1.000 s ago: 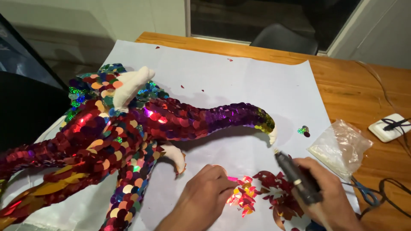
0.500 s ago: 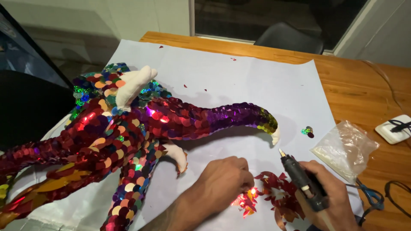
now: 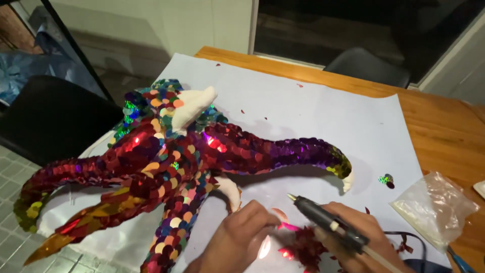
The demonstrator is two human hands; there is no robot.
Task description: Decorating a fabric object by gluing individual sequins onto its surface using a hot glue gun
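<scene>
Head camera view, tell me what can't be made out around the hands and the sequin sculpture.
- Left hand: fingertips curl under, so what they touch is hidden.
- Right hand: lower part cut by the bottom edge; glue gun covers its fingers.
- Sequin sculpture: lower arms run off frame.
- Plastic bag: contents too blurred.

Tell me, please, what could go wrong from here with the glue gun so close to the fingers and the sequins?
The glue gun in the right hand points its nozzle toward the left hand, which is picking at loose sequins; hot glue could burn those fingers. A drip might also land on the white paper sheet or mar the sequined sculpture. The plastic bag near the table edge could be knocked.
</scene>
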